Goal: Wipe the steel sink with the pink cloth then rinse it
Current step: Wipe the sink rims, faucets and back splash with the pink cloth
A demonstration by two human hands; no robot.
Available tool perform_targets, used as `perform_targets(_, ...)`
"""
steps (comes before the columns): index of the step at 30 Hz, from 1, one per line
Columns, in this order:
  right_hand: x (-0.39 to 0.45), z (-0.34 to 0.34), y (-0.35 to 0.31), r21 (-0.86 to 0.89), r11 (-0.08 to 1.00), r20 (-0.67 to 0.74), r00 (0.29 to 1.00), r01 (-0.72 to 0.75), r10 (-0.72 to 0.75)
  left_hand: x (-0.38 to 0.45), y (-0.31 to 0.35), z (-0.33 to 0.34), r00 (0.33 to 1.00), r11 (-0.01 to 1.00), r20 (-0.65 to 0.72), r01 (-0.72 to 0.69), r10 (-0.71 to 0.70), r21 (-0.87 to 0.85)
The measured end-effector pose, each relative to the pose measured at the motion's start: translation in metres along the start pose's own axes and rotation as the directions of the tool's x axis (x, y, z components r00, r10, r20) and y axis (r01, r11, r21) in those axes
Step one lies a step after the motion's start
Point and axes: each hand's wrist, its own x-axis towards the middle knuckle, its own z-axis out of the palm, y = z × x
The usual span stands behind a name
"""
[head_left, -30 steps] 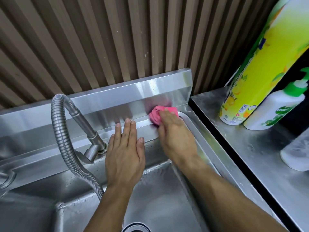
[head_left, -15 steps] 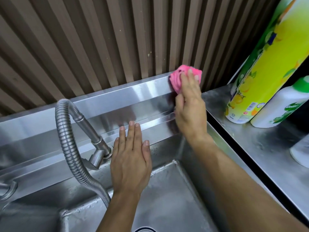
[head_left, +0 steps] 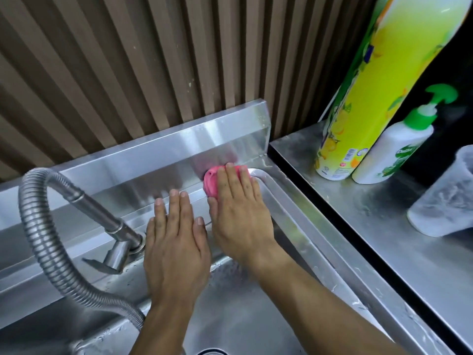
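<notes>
The pink cloth (head_left: 212,181) lies bunched on the steel sink's back ledge, near the right corner under the upright backsplash (head_left: 179,152). My right hand (head_left: 240,216) presses down on the cloth with straight fingers, covering most of it. My left hand (head_left: 176,242) rests flat on the ledge just to its left, fingers straight, holding nothing. The sink basin (head_left: 245,321) lies below both wrists, wet with drops.
A flexible steel faucet hose (head_left: 43,239) arcs at the left, with its tap base (head_left: 120,242) beside my left hand. On the steel counter (head_left: 399,252) at the right stand a tall yellow-green bottle (head_left: 378,88), a white pump bottle (head_left: 394,149) and a clear plastic cup (head_left: 445,196).
My right hand brought the pink cloth down from the top edge of the backsplash to the back ledge. My left hand stayed flat on the ledge.
</notes>
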Motion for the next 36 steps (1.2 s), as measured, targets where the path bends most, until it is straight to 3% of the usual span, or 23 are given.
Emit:
perform_targets(3, 0.011, 0.003, -0.005, -0.103, 0.991, -0.014, 0.997, -0.081, 0.08, 0.001, 0.0, -0.001, 1.0, 1.0, 0.017, 0.001, -0.001, -0.005)
perform_targets(7, 0.031, -0.009, 0.0, -0.128, 0.932, 0.031, 0.938, -0.338, 0.345, -0.001, -0.002, -0.002, 1.0, 1.0, 0.023, -0.019, 0.02, -0.016)
perform_targets(13, 0.053, -0.028, 0.018, -0.051, 0.904, 0.081, 0.9, -0.425, 0.428, 0.0, -0.001, -0.002, 1.0, 0.999, -0.013, -0.013, 0.013, -0.041)
perform_targets(18, 0.054, -0.033, 0.028, -0.015, 0.869, -0.05, 0.868, -0.495, 0.494, -0.001, -0.004, -0.001, 1.0, 0.999, 0.009, -0.013, 0.014, -0.045)
perform_targets(21, 0.044, -0.026, 0.016, -0.073, 0.887, -0.058, 0.89, -0.456, 0.452, -0.001, -0.002, -0.005, 0.999, 0.999, 0.034, -0.012, 0.013, -0.048)
perform_targets(24, 0.022, -0.013, 0.01, -0.172, 0.935, -0.066, 0.951, -0.31, 0.303, 0.0, 0.002, -0.009, 0.999, 0.996, 0.038, -0.015, 0.018, -0.084)
perform_targets(26, 0.017, -0.011, 0.019, -0.183, 0.951, -0.052, 0.969, -0.248, 0.242, 0.008, 0.007, -0.011, 0.996, 0.989, 0.026, -0.078, 0.082, -0.124)
perform_targets(31, 0.03, -0.019, 0.031, -0.222, 0.943, -0.017, 0.968, -0.249, 0.252, 0.042, 0.023, -0.006, 0.95, 0.939, 0.105, -0.265, 0.293, -0.218)
perform_targets(36, 0.005, -0.025, 0.043, -0.171, 0.984, 0.025, 0.998, -0.054, 0.059, 0.043, 0.017, 0.0, 0.924, 0.932, 0.149, -0.33, 0.352, -0.153)
